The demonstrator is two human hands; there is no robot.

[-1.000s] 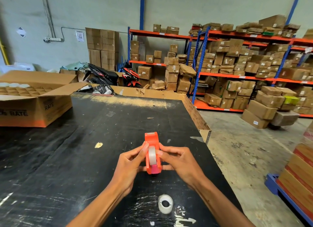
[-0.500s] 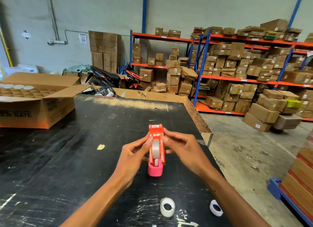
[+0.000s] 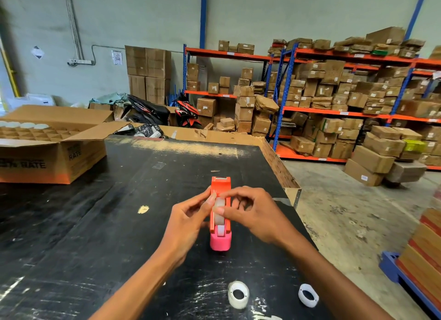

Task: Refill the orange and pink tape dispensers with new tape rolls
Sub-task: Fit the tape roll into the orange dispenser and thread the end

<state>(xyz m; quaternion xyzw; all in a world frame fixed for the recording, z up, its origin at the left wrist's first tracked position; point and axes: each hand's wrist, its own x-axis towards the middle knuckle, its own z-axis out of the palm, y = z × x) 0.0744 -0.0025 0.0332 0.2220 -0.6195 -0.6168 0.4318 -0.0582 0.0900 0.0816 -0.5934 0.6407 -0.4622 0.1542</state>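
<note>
The orange dispenser (image 3: 220, 188) is steadied by the left hand (image 3: 188, 220) while the right hand (image 3: 256, 214) fingertips pinch the tape roll (image 3: 219, 208) (press squarely onto the hub)

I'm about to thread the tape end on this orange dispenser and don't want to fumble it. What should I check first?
1. Roll seated in the orange dispenser: ok, it sits between the side walls.
2. Left hand steadying the body: ok, fingers against its left side.
3. Right hand on the roll: ok, fingertips pinch at its top.
4. Loose tape end found: cannot tell, hidden under the fingers.
5. Pink dispenser filled: cannot tell.
6. Spare rolls in reach: ok, two on the table, one and another.
</note>
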